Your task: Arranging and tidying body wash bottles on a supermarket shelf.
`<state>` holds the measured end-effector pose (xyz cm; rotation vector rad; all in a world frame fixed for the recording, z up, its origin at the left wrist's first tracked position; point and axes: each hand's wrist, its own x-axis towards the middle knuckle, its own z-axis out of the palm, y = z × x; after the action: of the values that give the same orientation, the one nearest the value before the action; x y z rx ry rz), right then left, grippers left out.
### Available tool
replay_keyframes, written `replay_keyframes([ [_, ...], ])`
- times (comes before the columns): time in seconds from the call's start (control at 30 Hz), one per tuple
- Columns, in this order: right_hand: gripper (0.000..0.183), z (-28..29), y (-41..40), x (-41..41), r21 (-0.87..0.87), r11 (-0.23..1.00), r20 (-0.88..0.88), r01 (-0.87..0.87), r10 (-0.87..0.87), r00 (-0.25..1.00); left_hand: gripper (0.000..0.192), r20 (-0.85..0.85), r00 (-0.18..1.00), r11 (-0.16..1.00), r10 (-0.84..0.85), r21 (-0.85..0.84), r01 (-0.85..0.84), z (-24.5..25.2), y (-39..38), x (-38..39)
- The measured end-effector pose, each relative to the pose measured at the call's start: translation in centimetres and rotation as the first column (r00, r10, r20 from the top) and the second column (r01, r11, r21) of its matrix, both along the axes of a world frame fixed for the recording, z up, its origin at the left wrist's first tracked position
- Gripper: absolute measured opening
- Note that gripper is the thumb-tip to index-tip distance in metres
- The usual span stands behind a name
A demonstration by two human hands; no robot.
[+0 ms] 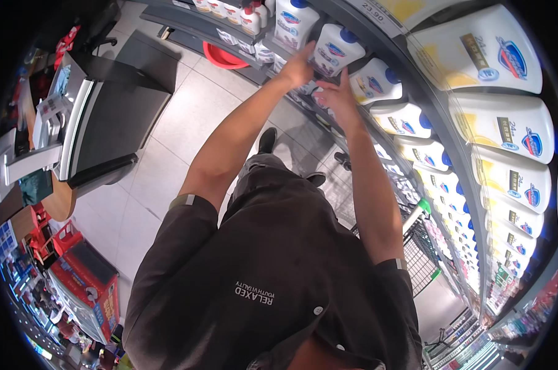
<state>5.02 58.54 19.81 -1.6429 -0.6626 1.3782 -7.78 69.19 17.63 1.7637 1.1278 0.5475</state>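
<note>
A white pump-less bottle with a blue cap, a Safeguard body wash bottle, stands on the shelf between my two hands. My left hand is at the bottle's left side, its index finger stretched up along the edge. Below the bottle's lower right corner is my right hand, fingers spread and one fingertip by the corner. Whether either hand presses on the bottle is hard to tell. A similar bottle with purple print stands to the left, and one with yellow print to the right.
More white bottles line the upper shelf on the right. A red basin sits near the floor beneath the shelving. Right of my body is a shopping cart with green handle ends. A dark counter stands on the left.
</note>
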Motion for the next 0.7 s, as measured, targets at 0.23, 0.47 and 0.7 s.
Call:
replay_keyframes([
  [0.23, 0.098, -0.2, -0.1, -0.6, -0.063, 0.997, -0.07, 0.045, -0.049, 0.996, 0.074, 0.096, 0.994, 0.999, -0.043, 0.013, 0.042, -1.6, 0.4, -0.5],
  [0.47, 0.102, -1.2, 0.7, -0.3, -0.044, 0.999, -0.014, 0.02, -0.021, 1.0, 0.067, 0.162, 0.987, 0.998, 0.015, -0.07, -0.004, 0.1, -0.7, 0.4],
  [0.7, 0.1, -0.7, 0.5, -1.2, -0.059, 0.994, -0.075, 0.095, -0.1, 0.992, 0.072, 0.073, 0.997, 0.999, 0.029, -0.034, -0.026, 0.3, -0.8, 0.7],
])
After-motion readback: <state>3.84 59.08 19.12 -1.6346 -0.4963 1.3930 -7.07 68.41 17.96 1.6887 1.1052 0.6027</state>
